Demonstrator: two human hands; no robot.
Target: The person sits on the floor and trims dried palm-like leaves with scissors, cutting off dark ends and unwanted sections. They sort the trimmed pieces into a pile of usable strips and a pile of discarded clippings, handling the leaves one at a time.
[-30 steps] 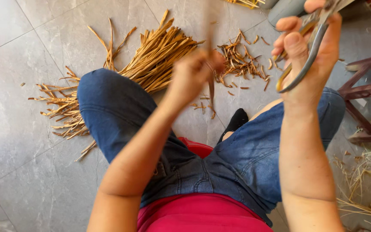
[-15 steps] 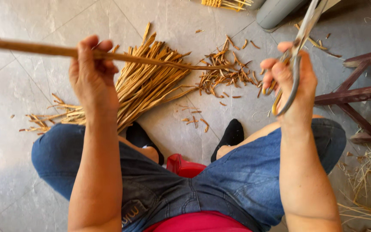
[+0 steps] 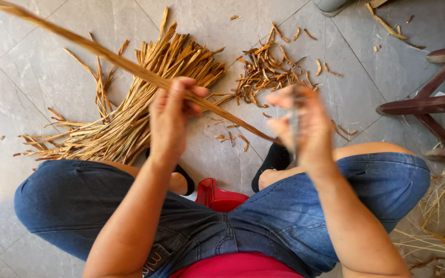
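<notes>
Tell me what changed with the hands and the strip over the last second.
The left hand swung the long strip out leftward and keeps gripping it. The right hand, with the scissors, dropped from upper right to the strip's near end. The bundle and cut scraps on the floor stayed put.

A bundle of dried strips (image 3: pixel 130 98) lies on the grey tiled floor (image 3: pixel 21 67). Short cut scraps (image 3: pixel 269 72) lie beside it. A dark wooden stool frame (image 3: pixel 428 103) stands at right.

- One head-worn camera looks steeply down, close over the lap (image 3: pixel 263 226).
- It faces the tiled floor (image 3: pixel 37 98) toward 12 o'clock.
</notes>
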